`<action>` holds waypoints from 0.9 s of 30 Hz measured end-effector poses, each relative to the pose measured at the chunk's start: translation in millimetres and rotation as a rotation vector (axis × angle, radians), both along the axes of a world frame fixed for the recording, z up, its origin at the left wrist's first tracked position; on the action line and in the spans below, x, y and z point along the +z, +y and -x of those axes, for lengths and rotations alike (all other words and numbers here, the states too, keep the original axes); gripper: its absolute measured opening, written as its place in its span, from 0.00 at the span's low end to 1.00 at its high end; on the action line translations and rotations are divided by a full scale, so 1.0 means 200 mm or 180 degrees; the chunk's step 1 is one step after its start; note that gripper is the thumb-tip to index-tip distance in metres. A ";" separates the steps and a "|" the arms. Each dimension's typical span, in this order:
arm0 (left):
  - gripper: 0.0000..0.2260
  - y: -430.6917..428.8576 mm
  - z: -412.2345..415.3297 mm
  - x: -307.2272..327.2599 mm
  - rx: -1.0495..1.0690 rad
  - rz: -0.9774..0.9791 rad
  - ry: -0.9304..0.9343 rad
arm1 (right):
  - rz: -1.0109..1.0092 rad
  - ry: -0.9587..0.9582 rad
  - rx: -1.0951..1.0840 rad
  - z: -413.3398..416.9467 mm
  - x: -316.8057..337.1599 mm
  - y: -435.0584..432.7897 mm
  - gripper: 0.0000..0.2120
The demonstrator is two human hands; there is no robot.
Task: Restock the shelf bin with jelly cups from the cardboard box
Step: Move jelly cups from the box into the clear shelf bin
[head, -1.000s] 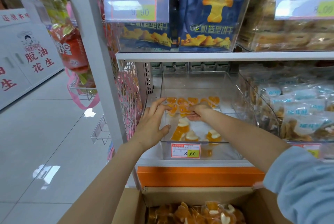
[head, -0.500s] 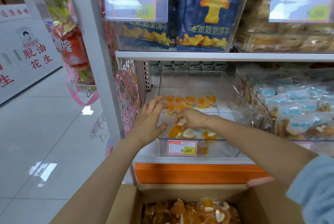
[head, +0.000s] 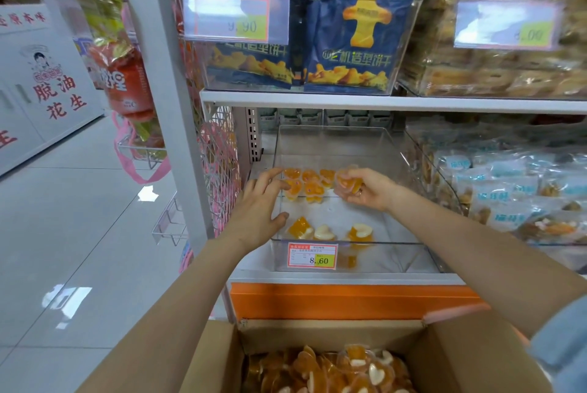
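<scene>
A clear plastic shelf bin [head: 409, 227] sits on the lower shelf, holding several orange heart-shaped jelly cups [head: 313, 186] lined up at its back and three more jelly cups [head: 324, 231] near its front wall. My right hand [head: 370, 191] is inside the bin at the right end of the back row and holds an orange jelly cup [head: 347, 182] in its fingers. My left hand [head: 259, 208] rests over the bin's left wall, fingers spread and touching the leftmost cups. The open cardboard box [head: 219, 357] below is full of jelly cups [head: 336, 372].
A price tag reading 8.60 [head: 312, 255] is on the bin's front. Blue snack bags [head: 346, 33] fill the bin above. A bin of pale-blue packets [head: 508, 189] stands to the right. A white upright post [head: 165, 91] and hanging red packets [head: 127, 84] are left, beside the grey aisle floor [head: 63, 234].
My right hand came forward to the front cups, then moved back to the right end of the rear row with a jelly cup in its fingers. My left hand stayed on the bin's left side.
</scene>
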State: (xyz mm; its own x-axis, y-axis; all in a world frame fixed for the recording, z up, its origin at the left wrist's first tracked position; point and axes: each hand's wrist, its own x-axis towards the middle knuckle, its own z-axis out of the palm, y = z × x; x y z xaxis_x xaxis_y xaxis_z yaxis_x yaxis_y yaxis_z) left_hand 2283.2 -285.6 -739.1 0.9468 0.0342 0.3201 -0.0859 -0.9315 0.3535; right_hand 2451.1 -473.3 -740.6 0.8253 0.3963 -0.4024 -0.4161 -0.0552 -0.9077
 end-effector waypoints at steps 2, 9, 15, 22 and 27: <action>0.20 0.00 0.01 0.00 -0.0008 0.0043 0.0008 | 0.0338 -0.0106 -0.0014 0.01 -0.01 -0.01 0.03; 0.20 0.00 0.01 0.00 -0.0023 0.0115 0.0022 | 0.0135 0.0252 -0.0401 0.03 -0.01 -0.03 0.05; 0.20 0.00 0.00 0.00 -0.0044 0.0158 -0.0006 | 0.0309 0.0299 -0.0541 0.04 -0.03 0.02 0.08; 0.19 0.01 0.00 -0.02 -0.0111 0.0205 -0.0084 | 0.0284 0.0222 -0.1170 -0.02 -0.12 0.13 0.14; 0.19 0.01 -0.01 -0.03 -0.0130 0.0256 -0.0115 | 0.0247 0.0202 -0.1277 -0.06 -0.15 0.16 0.15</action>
